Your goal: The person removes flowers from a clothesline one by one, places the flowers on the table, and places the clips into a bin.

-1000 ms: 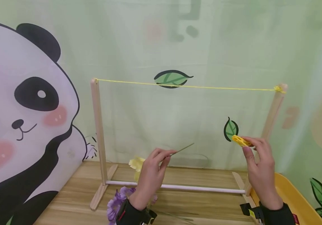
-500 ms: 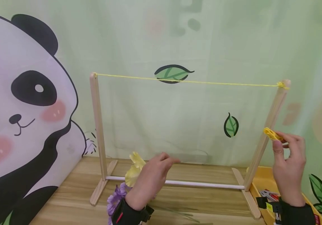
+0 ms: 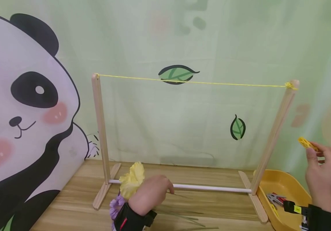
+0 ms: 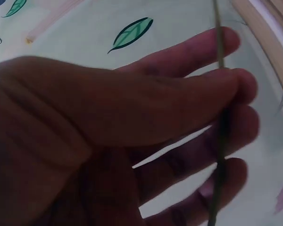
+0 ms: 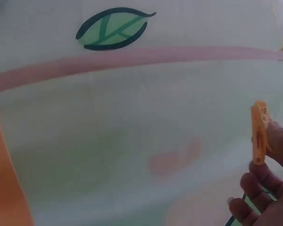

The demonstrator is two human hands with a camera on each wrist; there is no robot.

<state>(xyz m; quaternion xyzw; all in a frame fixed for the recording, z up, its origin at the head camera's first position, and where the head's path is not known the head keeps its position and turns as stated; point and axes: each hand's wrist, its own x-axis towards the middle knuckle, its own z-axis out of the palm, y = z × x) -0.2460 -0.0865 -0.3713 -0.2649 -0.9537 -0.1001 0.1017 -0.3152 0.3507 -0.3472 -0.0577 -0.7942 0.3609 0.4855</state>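
Observation:
My left hand (image 3: 151,194) is low over the table, in front of the white crossbar. Its thumb and fingers pinch the thin green stem (image 4: 218,33) of a flower, and the stem crosses several fingers in the left wrist view. The yellow flower head (image 3: 132,180) shows beside the wrist. Purple flowers (image 3: 116,207) lie partly hidden behind the left sleeve. Off to the right, my right hand (image 3: 325,179) holds a yellow clothespin (image 3: 307,143) up between thumb and fingers. In the right wrist view the clothespin (image 5: 258,134) stands upright against the backdrop.
Two wooden posts (image 3: 100,128) carry a taut yellow string (image 3: 223,84), joined below by a white crossbar (image 3: 211,187). A yellow tray (image 3: 293,184) with clothespins (image 3: 276,198) stands at the right. Loose green stems (image 3: 187,218) lie in front. A panda-printed backdrop hangs behind.
My right hand has moved right with the clothespin, past the right post. My left hand has lowered and turned with the flower, whose yellow head now shows more fully.

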